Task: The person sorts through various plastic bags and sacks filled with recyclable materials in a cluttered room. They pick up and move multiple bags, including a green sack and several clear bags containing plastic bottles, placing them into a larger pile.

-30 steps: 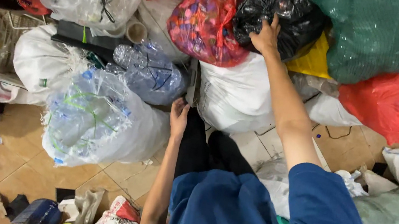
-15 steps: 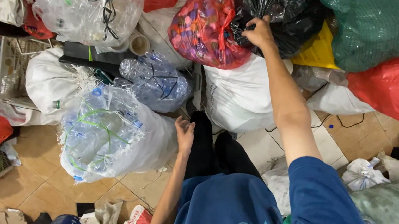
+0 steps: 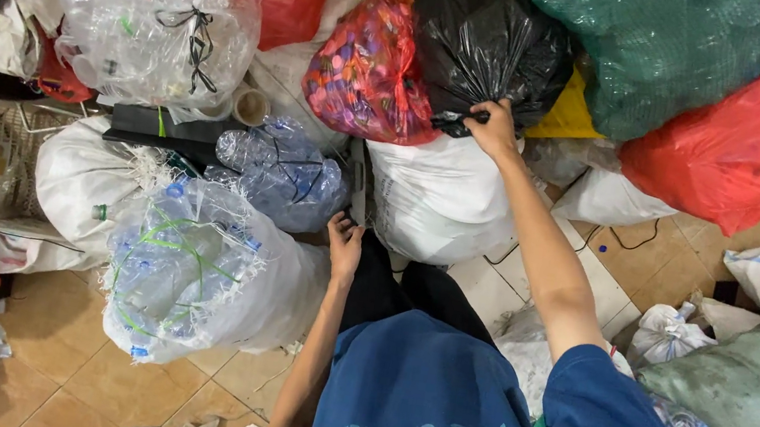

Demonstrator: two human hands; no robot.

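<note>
With the arm stretched straight out, the right hand (image 3: 493,128) pinches the knotted neck of the black bag (image 3: 486,44) (just above the white sack (image 3: 437,202)), while the left hand (image 3: 344,243), fingers loosely curled and holding nothing, rests beside that sack's lower left edge.

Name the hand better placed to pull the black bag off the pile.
Right. The right hand already grips the knotted neck of the black bag, while the left hand rests low beside the white sack, away from it.
</note>
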